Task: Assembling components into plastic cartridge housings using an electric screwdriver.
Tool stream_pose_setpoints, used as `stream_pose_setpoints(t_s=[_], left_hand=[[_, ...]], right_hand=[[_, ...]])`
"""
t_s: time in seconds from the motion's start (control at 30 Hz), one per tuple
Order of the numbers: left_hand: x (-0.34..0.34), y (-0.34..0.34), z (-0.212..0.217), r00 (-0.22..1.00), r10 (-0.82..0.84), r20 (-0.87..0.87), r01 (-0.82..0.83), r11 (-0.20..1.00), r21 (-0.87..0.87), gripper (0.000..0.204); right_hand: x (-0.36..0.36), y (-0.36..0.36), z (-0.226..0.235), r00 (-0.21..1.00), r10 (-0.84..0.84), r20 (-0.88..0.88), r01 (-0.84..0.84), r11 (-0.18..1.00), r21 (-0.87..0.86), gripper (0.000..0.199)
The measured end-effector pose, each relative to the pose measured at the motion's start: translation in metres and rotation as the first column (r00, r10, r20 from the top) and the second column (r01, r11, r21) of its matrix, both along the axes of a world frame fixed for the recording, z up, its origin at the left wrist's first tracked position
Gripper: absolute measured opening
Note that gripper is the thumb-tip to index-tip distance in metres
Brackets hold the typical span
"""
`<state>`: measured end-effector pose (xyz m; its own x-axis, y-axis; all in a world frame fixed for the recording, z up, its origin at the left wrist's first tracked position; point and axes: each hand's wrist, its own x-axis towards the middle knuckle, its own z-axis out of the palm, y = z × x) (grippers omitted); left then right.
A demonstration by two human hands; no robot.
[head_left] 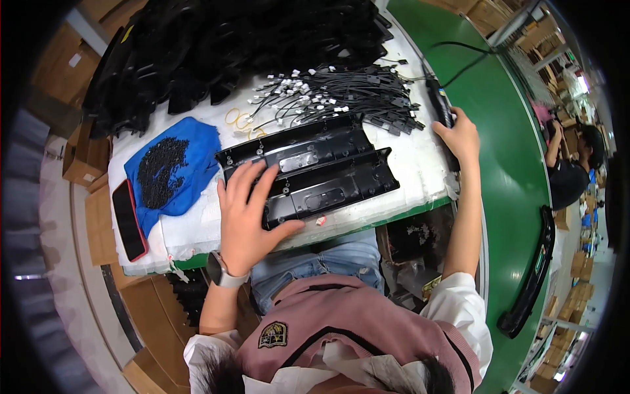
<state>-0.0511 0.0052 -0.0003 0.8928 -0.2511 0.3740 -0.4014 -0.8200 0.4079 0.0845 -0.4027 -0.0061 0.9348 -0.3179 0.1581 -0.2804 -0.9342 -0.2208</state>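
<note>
Two long black plastic housings (328, 195) lie side by side in front of me, their hollow sides up. My left hand (246, 213) rests at the left end of them, fingers spread, with the fingertips over the housings' edges. At the right side of the worktop my right hand (462, 136) is closed round a black corded electric screwdriver (438, 102); its lower part is partly hidden by the hand. A blue cloth (200, 141) to the left carries a heap of small black screws (159, 172).
Many short black cables (354, 92) with white connectors lie beyond the housings, near some rubber bands (237, 118). Black plastic parts (243, 39) are piled at the back. A phone (130, 220) lies at left. On the green conveyor (512, 171) lies another black part (535, 276); a person (572, 164) sits beyond.
</note>
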Motion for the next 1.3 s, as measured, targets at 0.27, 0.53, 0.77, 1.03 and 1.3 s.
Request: stream_pose_setpoints(t_s=[0.27,0.53,0.77,1.03,1.3], left_hand=[[0.028,0.107,0.005,0.759,0.600,0.252,-0.646,0.743,0.176,0.014],[0.047,0.137,-0.012,0.778,0.605,0.169,-0.628,0.761,0.162,0.013],[0.052,0.138,-0.011,0.734,0.635,0.240,-0.661,0.750,0.037,0.014],[0.040,0.093,0.009,0.885,0.448,0.124,-0.380,0.851,-0.363,0.004],[0.014,-0.022,0.035,0.861,-0.477,-0.179,0.209,0.651,-0.730,0.006]], right_hand=[[-0.073,0.020,0.048,0.818,0.090,0.568,-0.498,0.605,0.621,0.061],[-0.091,0.106,0.076,0.603,0.169,0.780,-0.798,0.119,0.591,0.069],[-0.091,0.138,0.087,0.618,0.119,0.777,-0.767,-0.124,0.629,0.068],[-0.092,0.145,0.087,0.589,0.135,0.797,-0.629,-0.543,0.557,0.068],[-0.099,0.161,0.090,0.319,-0.157,0.935,-0.767,-0.622,0.157,0.058]])
